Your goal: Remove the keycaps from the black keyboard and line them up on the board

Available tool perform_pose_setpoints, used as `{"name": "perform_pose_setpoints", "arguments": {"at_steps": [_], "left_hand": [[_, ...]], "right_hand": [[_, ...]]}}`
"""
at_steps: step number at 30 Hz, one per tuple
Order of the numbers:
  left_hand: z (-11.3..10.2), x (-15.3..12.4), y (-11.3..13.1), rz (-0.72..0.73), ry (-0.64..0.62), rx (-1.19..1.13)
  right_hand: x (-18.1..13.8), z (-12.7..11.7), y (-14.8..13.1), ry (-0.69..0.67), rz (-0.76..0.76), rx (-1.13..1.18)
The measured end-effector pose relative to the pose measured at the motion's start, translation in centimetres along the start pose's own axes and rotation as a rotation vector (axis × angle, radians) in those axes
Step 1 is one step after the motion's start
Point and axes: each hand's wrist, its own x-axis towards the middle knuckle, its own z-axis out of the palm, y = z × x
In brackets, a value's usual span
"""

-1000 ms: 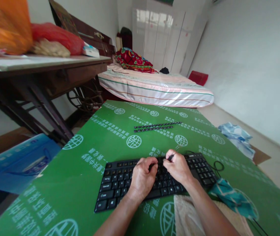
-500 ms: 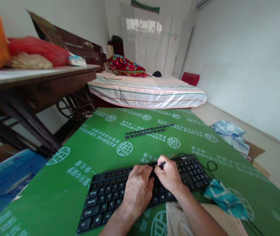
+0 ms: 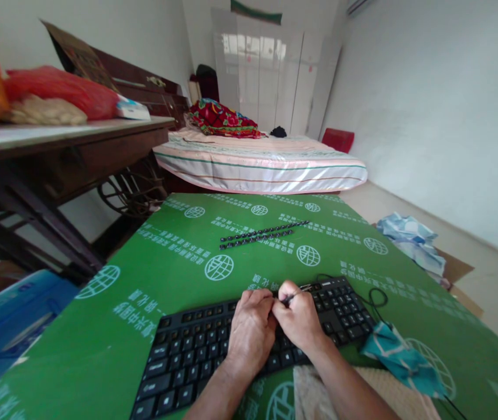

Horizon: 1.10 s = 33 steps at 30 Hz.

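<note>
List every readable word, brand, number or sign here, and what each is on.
"中国梦": seems to be printed on the green board; its other lettering is too small or blurred.
Globe signs: on that board, wordless.
Keyboard: key legends and pale label too small.
Blue packaging: lettering blurred.

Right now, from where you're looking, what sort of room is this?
Most likely a bedroom: a bed with a striped cover, a red floral blanket on it, and tall pale cabinets behind. The keyboard on the green table suggests it doubles as a workspace.
</note>
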Motion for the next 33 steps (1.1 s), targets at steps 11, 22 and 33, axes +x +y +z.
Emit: {"name": "perform_pose_setpoints", "arguments": {"at_steps": [11,22,33], "left_hand": [[-0.2,-0.3,-0.2,0.034,0.052,-0.092],[0.3,-0.7,-1.6,-0.075,0.184,-0.334],[0.0,-0.3,-2.1,-0.311,0.282,-0.878]], "right_hand": [[-0.1,-0.2,0.2,0.004,0.013,0.308],[-0.6,-1.0,-0.5,0.060,-0.133,0.292],[0.5,-3.6,-2.2,-0.199,-0.492,-0.332]]}}
